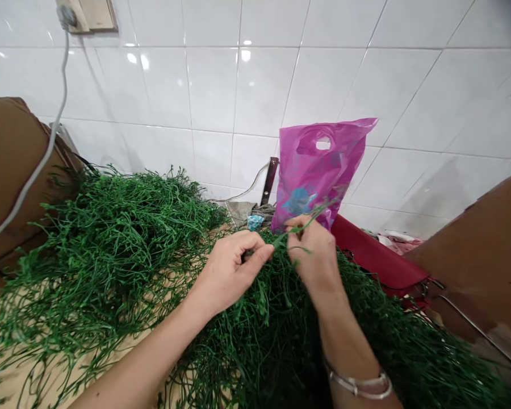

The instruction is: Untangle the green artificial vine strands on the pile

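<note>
Between hands (pixel 232 267), slim branching sprig (pixel 297 229)

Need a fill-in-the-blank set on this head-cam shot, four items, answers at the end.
1. The left hand and right hand hold a sprig coloured ____.
2. A bracelet circles the person's ____ wrist.
3. The wall behind the purple plastic bag is covered in white ____.
4. The plug with the pale cable is in the picture's upper ____ corner.

Missing words: green; right; tiles; left.
</note>
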The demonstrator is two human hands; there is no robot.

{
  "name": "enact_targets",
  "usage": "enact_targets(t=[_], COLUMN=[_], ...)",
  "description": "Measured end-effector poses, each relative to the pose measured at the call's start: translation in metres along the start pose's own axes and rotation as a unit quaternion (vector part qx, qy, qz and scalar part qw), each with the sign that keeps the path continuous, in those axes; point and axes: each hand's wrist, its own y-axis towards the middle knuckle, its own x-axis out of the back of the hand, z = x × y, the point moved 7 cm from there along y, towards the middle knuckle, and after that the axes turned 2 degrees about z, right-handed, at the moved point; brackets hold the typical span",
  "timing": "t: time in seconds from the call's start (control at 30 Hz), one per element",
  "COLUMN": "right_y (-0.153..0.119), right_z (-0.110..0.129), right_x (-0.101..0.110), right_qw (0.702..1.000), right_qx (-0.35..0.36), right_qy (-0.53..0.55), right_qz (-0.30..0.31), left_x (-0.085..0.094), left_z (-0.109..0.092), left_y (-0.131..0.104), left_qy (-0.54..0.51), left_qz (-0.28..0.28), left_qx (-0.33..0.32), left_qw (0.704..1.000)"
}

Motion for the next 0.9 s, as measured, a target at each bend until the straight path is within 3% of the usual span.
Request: enact_targets(t=[0.1,0.2,0.3,0.4,0.47,0.6,0.73,0.9], right_y=[0.012,0.013,0.006,-0.002,-0.006,-0.011,-0.015,-0.014], right_z=[-0.037,-0.048,-0.025,0.009,0.028,0.047,0.043,0.036], right_x=[0.026,0.043,0.045,0.048,0.045,0.025,0.0,-0.018], right_qw=[0.999,0.999,0.999,0.999,0.999,0.986,0.964,0.926], right_qx=[-0.031,-0.026,0.0,0.017,0.018,0.002,-0.036,-0.059], right_qy=[-0.022,-0.031,-0.035,-0.01,0.041,0.139,0.211,0.324], right_qz=[-0.031,-0.022,-0.002,-0.027,-0.008,0.09,0.158,0.187], left_x=[0.001,0.004,0.003,-0.001,-0.002,0.0,0.002,0.001], left_z=[-0.005,0.013,0.035,0.048,0.05,0.045,0.04,0.042], left_y=[-0.003,0.0,0.005,0.008,0.009,0.008,0.009,0.009], left_qy=[-0.063,-0.132,-0.183,-0.245,-0.269,-0.269,-0.265,-0.265], left_qz=[0.01,-0.014,-0.038,-0.04,-0.042,-0.047,-0.042,-0.035], left_qx=[0.008,0.064,0.101,0.124,0.136,0.139,0.121,0.121], left_qw=[0.998,0.989,0.977,0.961,0.953,0.952,0.956,0.956])
